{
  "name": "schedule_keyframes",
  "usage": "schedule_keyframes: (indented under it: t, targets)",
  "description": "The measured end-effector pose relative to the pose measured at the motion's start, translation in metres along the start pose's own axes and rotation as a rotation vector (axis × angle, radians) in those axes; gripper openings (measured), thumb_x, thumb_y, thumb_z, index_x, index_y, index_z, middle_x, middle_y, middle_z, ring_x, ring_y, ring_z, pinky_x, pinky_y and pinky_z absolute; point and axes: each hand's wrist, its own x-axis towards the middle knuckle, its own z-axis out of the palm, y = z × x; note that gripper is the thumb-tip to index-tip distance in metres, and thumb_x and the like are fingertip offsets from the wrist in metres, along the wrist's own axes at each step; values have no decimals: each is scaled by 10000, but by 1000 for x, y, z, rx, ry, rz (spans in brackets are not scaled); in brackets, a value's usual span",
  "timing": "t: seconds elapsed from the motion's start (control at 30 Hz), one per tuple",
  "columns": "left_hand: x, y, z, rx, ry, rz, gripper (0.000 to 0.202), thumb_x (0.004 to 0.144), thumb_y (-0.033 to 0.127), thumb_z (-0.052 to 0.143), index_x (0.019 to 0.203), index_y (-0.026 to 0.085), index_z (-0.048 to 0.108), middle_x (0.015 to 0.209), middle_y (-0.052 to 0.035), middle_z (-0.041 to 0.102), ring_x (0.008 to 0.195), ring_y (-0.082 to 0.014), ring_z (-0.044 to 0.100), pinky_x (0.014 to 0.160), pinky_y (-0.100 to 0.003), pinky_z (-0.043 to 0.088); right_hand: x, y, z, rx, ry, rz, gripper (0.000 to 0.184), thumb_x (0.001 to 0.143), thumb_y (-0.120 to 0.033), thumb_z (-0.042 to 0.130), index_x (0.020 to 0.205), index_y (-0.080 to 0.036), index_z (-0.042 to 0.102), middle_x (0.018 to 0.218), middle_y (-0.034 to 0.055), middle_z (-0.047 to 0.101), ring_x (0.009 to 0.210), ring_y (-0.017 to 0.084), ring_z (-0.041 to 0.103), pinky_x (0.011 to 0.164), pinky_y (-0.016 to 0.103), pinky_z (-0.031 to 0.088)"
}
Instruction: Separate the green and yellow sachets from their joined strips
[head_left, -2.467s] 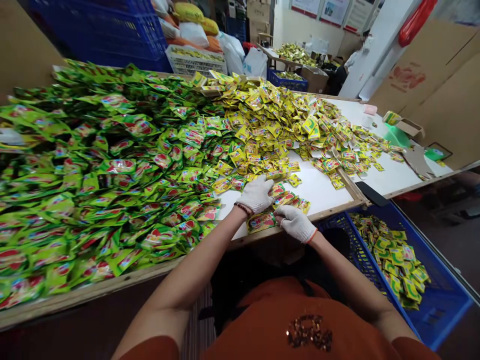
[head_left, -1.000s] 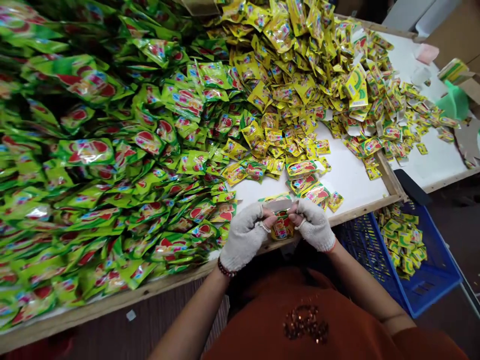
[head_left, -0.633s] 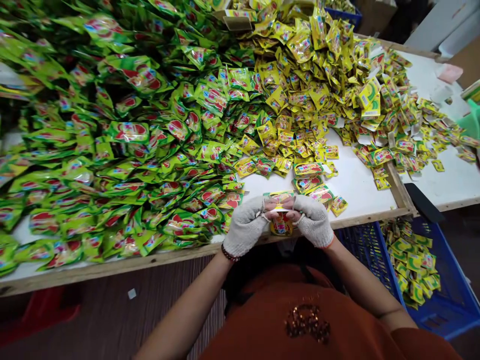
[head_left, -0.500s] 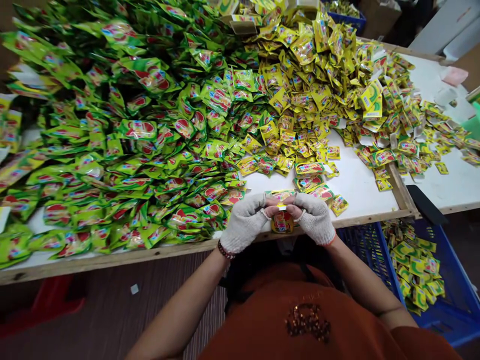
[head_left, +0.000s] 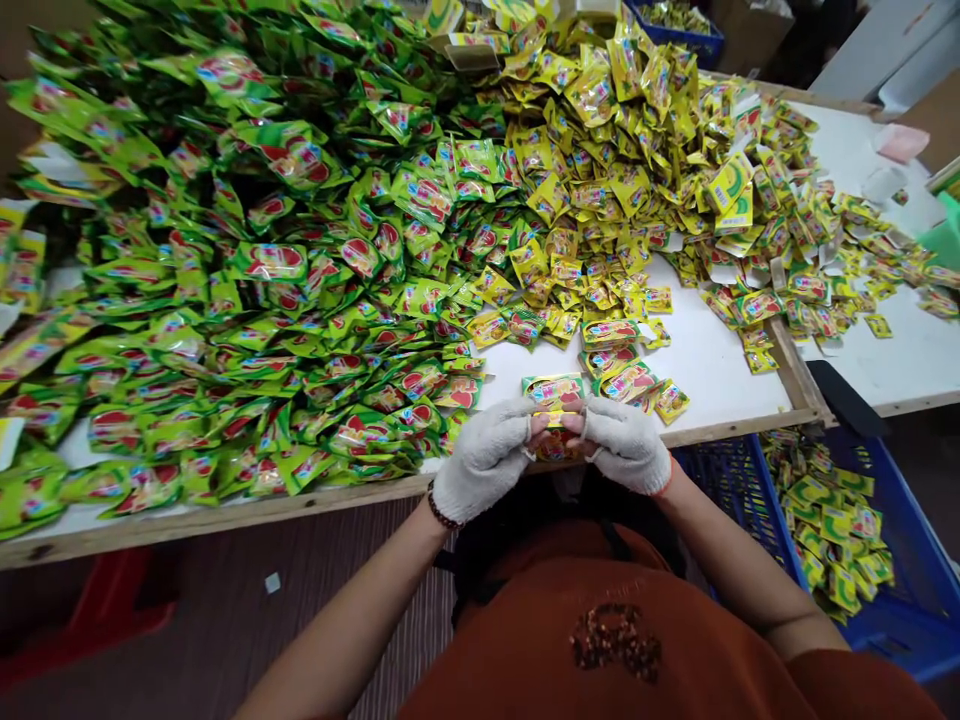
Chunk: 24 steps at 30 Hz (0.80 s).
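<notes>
Both hands wear white knit gloves with bare fingertips. My left hand (head_left: 489,450) and my right hand (head_left: 624,446) pinch a small printed carton (head_left: 556,446) from its two sides, at the table's front edge. Its yellow upper end lies between my thumbs and fingers; the lower part shows red and yellow print. Just beyond my fingertips lies another green-and-yellow carton (head_left: 553,387) on the white tabletop. More small cartons (head_left: 611,334) sit to the right, near a loose yellow packet (head_left: 670,401).
Green packets (head_left: 270,260) are heaped across the left of the table, yellow packets (head_left: 592,190) at the back right. A wooden strip (head_left: 796,375) edges the white surface (head_left: 712,345). Below right stands a blue crate (head_left: 915,560) with yellow cartons (head_left: 836,530). A red object (head_left: 112,610) is on the floor.
The yellow end of the held carton now looks closed, where a white flap showed between my thumbs. My hands stay nearly in place; the view has shifted slightly.
</notes>
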Motion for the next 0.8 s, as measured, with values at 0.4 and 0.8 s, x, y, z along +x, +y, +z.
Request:
schedule_keyframes:
  t: [0.4,0.8]
  targets:
    - [116,-36,63,429,-373,-218,287,830,216,581,1106,174,649,1172,-111,654,1113,-252,605,971,-362,484,-52,61,-127,-59,603,929,321,874,-462,569,969,-184,700,721,9,630,618,150,560,579,271,464]
    - [139,-51,89,633,-460,-298,341,801,405,623,1067,194,651,1056,-96,666,998,-266,614,864,-368,477,-25,43,-84,-343,225,695,313,932,-370,488,741,-199,666,753,53,652,752,194,595,740,312,460]
